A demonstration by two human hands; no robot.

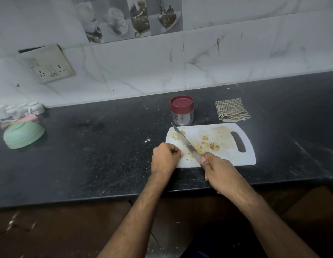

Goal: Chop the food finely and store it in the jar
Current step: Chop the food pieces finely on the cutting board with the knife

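A white cutting board [229, 157] lies on the black counter, with yellow food pieces [211, 145] scattered over it. My right hand [216, 172] grips the handle of a long knife [184, 141], whose blade slants up and left across the board. My left hand [165, 158] rests at the board's left edge with its fingers curled; nothing shows in it. A clear jar [182, 111] with a maroon lid on stands just behind the board.
A folded checked cloth [231, 109] lies behind the board to the right of the jar. A green bowl [23, 135] sits upside down at far left, beside a rack of white pieces [16, 110]. The counter's front edge [106, 197] runs below my wrists.
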